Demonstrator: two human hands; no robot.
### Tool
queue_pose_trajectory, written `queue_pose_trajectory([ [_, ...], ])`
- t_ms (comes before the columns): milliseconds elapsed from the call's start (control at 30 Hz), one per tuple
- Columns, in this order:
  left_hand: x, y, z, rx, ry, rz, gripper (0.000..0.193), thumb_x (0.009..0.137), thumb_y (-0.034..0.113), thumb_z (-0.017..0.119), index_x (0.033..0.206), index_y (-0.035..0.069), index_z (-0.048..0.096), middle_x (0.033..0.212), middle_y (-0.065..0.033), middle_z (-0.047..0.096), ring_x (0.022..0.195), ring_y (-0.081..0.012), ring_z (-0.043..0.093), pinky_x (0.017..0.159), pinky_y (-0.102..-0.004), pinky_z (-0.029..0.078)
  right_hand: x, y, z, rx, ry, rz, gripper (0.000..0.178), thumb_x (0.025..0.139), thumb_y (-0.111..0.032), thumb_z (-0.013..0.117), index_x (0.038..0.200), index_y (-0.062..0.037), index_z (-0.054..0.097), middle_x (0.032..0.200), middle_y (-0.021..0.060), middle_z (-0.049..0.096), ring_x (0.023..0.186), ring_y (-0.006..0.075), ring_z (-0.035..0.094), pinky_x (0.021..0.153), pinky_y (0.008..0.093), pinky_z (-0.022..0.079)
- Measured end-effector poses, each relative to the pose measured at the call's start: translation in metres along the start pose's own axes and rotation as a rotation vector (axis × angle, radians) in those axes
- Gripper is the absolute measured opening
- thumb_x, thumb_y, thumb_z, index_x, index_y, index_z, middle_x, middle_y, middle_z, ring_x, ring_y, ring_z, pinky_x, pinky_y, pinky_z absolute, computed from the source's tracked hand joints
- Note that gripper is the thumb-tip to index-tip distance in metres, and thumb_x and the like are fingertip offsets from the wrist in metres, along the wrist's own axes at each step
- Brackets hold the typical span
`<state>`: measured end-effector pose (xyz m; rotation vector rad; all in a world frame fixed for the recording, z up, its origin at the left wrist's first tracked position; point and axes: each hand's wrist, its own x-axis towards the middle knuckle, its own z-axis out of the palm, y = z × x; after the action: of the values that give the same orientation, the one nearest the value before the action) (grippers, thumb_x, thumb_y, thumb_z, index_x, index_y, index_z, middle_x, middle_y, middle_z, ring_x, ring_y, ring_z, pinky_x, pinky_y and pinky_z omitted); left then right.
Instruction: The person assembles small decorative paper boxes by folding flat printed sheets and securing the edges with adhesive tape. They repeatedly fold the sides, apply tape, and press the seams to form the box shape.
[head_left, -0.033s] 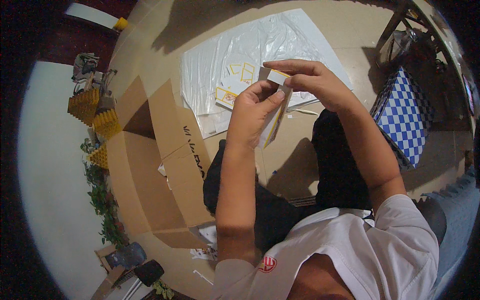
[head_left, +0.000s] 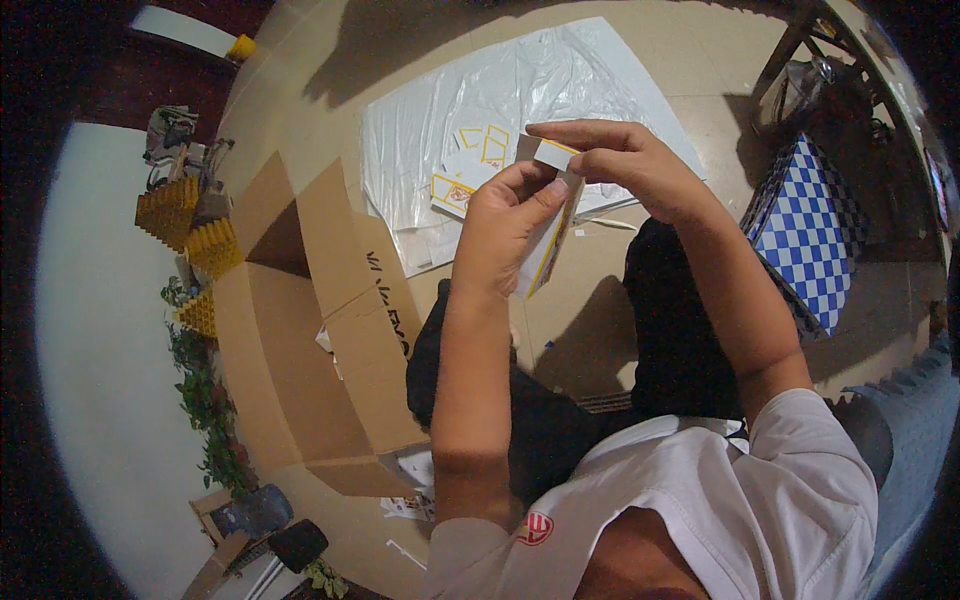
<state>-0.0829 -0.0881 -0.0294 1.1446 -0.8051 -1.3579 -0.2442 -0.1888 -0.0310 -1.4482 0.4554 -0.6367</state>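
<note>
A small white paperboard carton with yellow edging (head_left: 551,243) is held up in front of me, its narrow end (head_left: 555,154) pointing away. My left hand (head_left: 512,222) is closed round the carton's side, thumb pressed on it. At the far end my right hand (head_left: 634,163) grips the carton, thumb near the end and fingers stretched along the other side. Part of the carton is hidden behind my fingers. Beyond my left hand lie several flat white-and-yellow carton pieces (head_left: 453,192) on clear plastic sheeting (head_left: 420,130).
A large open cardboard box (head_left: 330,400) stands on the floor to my left, with white scraps by its near end. A white board (head_left: 640,80) lies under the plastic. To the right are a blue-and-white checked bag (head_left: 803,235) and a table leg. Potted plants (head_left: 205,400) line the left.
</note>
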Motion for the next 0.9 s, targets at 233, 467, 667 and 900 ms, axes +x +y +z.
queue_pose_trajectory([
  [233,-0.001,0.0,0.004,-0.042,0.02,-0.004,0.018,0.084,0.011,0.071,0.098,0.002,0.063,0.086,-0.0042,0.066,0.077,-0.0116,0.061,0.071,-0.0255,0.049,0.001,-0.001,-0.006,-0.022,-0.072,0.013,0.045,0.081,-0.01,0.055,0.126,-0.0028,0.06,0.127,0.0119,0.06,0.115,0.0196,0.056,0.099,0.0328,0.043],
  [467,-0.002,0.001,0.011,-0.051,0.09,0.034,0.017,0.083,0.01,0.072,0.095,0.0,0.064,0.087,-0.0043,0.066,0.076,-0.0103,0.06,0.071,-0.0241,0.048,0.003,-0.001,-0.008,-0.062,-0.12,-0.079,0.044,0.083,-0.012,0.059,0.126,-0.0027,0.06,0.131,0.0128,0.057,0.119,0.0223,0.054,0.102,0.0333,0.04],
  [667,0.001,0.002,0.021,-0.196,0.194,0.045,0.018,0.084,0.006,0.07,0.099,-0.002,0.064,0.084,-0.0041,0.066,0.074,-0.0099,0.06,0.07,-0.0229,0.048,0.002,-0.01,-0.007,0.239,0.008,0.061,0.047,0.09,-0.029,0.06,0.13,-0.0049,0.057,0.134,0.0106,0.054,0.123,0.0228,0.051,0.101,0.0366,0.041],
  [900,0.006,-0.002,0.014,-0.241,0.179,0.04,0.017,0.085,0.011,0.069,0.097,0.001,0.064,0.086,-0.0043,0.066,0.073,-0.01,0.061,0.071,-0.0228,0.049,0.003,-0.001,-0.011,0.193,0.025,0.058,0.04,0.091,-0.032,0.061,0.122,-0.0075,0.061,0.133,0.0113,0.054,0.121,0.0229,0.052,0.099,0.0375,0.043],
])
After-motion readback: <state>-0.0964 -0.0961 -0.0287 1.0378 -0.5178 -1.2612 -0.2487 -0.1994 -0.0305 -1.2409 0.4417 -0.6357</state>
